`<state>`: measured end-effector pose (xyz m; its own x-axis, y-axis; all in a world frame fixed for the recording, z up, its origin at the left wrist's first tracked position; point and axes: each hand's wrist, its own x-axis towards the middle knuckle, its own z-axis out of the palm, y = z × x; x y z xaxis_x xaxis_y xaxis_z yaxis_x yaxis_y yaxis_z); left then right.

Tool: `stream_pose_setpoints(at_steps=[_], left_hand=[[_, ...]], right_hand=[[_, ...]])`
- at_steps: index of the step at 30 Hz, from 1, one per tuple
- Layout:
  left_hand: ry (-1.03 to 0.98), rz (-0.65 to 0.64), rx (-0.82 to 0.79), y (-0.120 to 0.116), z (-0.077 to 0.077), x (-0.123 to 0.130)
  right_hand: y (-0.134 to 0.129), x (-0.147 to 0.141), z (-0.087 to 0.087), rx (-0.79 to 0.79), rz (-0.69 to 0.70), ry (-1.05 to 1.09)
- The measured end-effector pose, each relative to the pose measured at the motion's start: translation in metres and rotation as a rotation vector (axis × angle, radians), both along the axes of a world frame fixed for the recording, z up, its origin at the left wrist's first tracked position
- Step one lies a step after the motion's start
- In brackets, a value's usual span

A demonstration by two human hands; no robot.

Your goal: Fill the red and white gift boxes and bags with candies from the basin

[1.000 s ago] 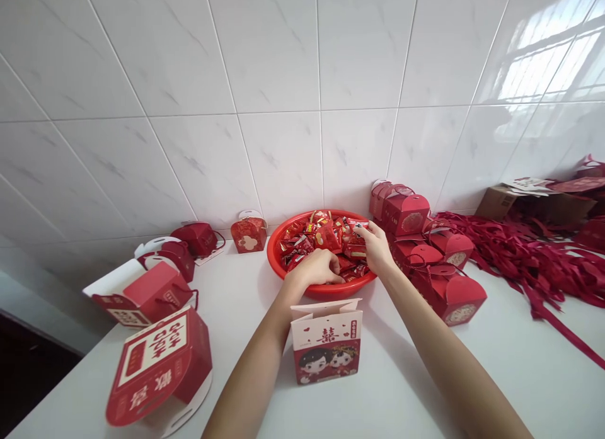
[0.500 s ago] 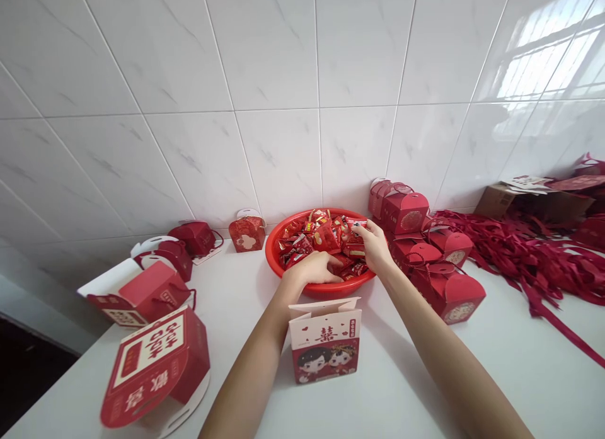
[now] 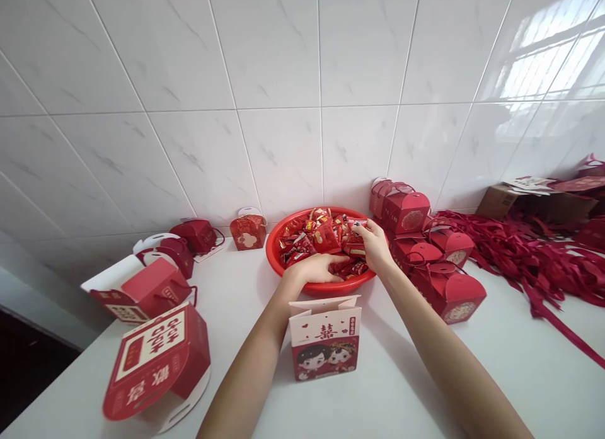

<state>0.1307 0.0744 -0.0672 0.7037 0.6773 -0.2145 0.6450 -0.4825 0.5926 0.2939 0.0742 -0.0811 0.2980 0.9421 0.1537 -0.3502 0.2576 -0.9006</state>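
Note:
A red plastic basket (image 3: 278, 270) on the white table holds many red-wrapped sweets (image 3: 327, 236). My left hand (image 3: 321, 268) reaches over its near rim, fingers apart among the sweets; I see nothing held in it. At the basket's right side, my right hand (image 3: 375, 243) pinches a small red and white wrapped sweet (image 3: 355, 222) between thumb and fingers. Between my forearms, just in front of the basket, stands an upright paper box (image 3: 325, 347) with two cartoon figures and an open top.
Red gift boxes (image 3: 161, 288) stand at the left, and a small one (image 3: 248, 232) by the tiled wall. More boxes (image 3: 447, 292) are stacked right of the basket. Beyond them lie tangled red ribbons (image 3: 524, 256) and a cardboard carton (image 3: 496, 201).
My left hand has shifted slightly to the right over the sweets, with its fingers a little more spread. My right hand has barely moved. The camera view has shifted slightly.

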Motion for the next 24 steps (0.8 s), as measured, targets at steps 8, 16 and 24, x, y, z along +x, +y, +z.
stream_pose_setpoints(at_steps=[8,16,24], left_hand=[[-0.279,-0.032,0.040,-0.0009,-0.0022,0.0032],[-0.154,0.136,0.223,0.0008,-0.0043,0.0028],[-0.011,0.158,0.180,0.0017,-0.0054,0.0022]], right_hand=[[0.0025,0.0026,-0.0008,0.023,-0.042,-0.016],[0.0018,0.0021,-0.0014,0.013,-0.069,0.019],[-0.0039,0.0000,0.0034,-0.039,-0.051,0.013]])
